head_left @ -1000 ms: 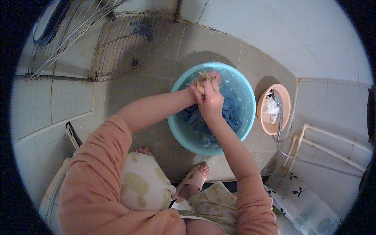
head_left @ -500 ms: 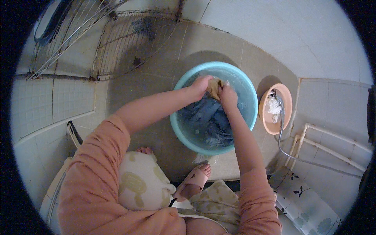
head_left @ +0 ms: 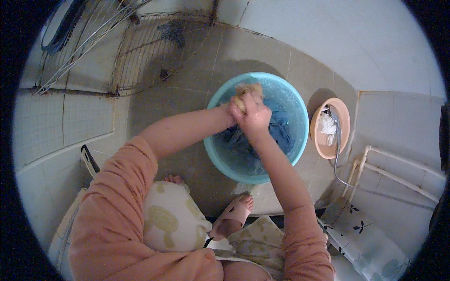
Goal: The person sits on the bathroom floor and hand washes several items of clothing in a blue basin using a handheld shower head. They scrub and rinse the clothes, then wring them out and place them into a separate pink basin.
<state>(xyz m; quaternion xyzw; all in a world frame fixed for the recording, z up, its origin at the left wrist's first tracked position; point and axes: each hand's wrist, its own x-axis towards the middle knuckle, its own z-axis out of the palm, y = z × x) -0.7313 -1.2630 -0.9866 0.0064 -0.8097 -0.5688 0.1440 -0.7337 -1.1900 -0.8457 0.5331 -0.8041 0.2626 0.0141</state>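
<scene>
A light blue round basin (head_left: 209,153) holds soapy water and dark blue clothing (head_left: 281,132). Above the water, in the upper left of the basin, a bunched tan cloth (head_left: 251,87) is squeezed between my hands. My right hand (head_left: 255,115) is closed around it, wet with suds. My left hand (head_left: 237,108) presses against the same cloth, its fingers curled in and partly covered by the right hand. Part of the tan cloth sticks out beyond my knuckles.
An oval peach basin (head_left: 346,122) to the right contains white cloth (head_left: 328,124) and a shower head with a grey hose (head_left: 338,159). White pipes (head_left: 398,168) run along the right wall. A rusty wire rack (head_left: 154,51) stands at the upper left.
My right hand has moved left and come together with my left hand, bunching up the tan cloth that was held between them. The blue clothing has shifted to the right in the water.
</scene>
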